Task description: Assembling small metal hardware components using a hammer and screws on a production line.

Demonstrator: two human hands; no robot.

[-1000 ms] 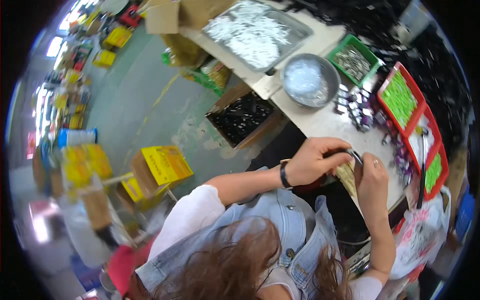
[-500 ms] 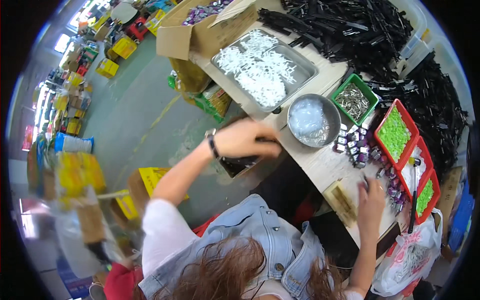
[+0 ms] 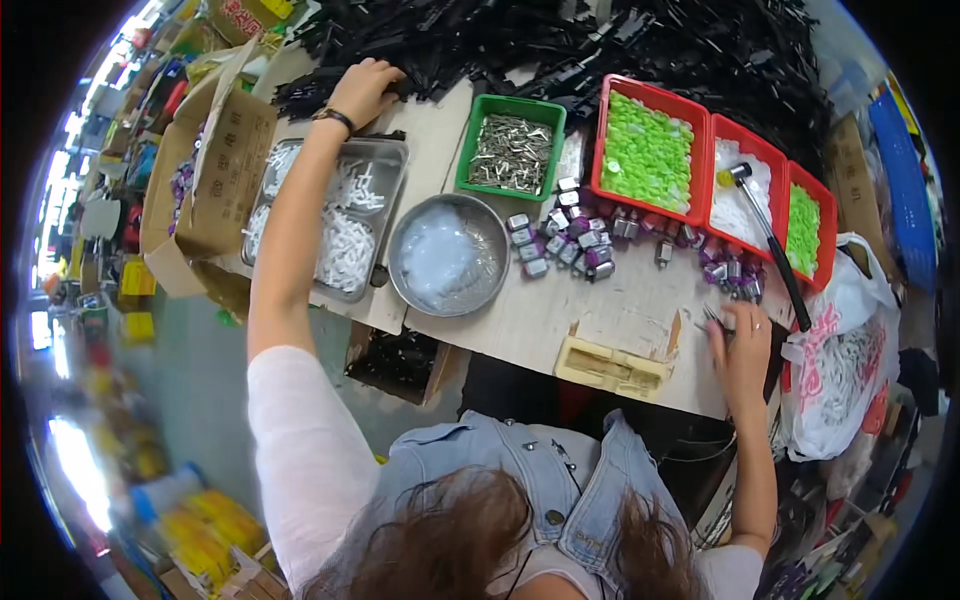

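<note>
At the far left of the bench, my left hand (image 3: 362,95) rests at the edge of a heap of black plastic strips (image 3: 450,50). Its fingers are bent and apart, with nothing visibly held. Under that forearm lies a metal tray (image 3: 398,165) of white plastic pieces (image 3: 345,250). My right hand (image 3: 742,352) is low over the bench at the right, closed on a small thin metal piece (image 3: 712,316) whose kind I cannot make out. To its left, at the front edge, lies a cream-coloured block fixture (image 3: 612,368) with a long recess.
Purple-and-silver small parts (image 3: 580,240) lie loose mid-bench. Around them stand a round metal bowl (image 3: 497,285), a green bin (image 3: 466,170) of metal pins and red bins (image 3: 704,150) of green and white pieces. A black-handled hammer (image 3: 780,245) lies across the bins. A plastic bag (image 3: 845,340) hangs at right.
My left hand has moved from above the open box beside the bench out to the black strips. My view has turned toward the bench. The right hand stays near the fixture.
</note>
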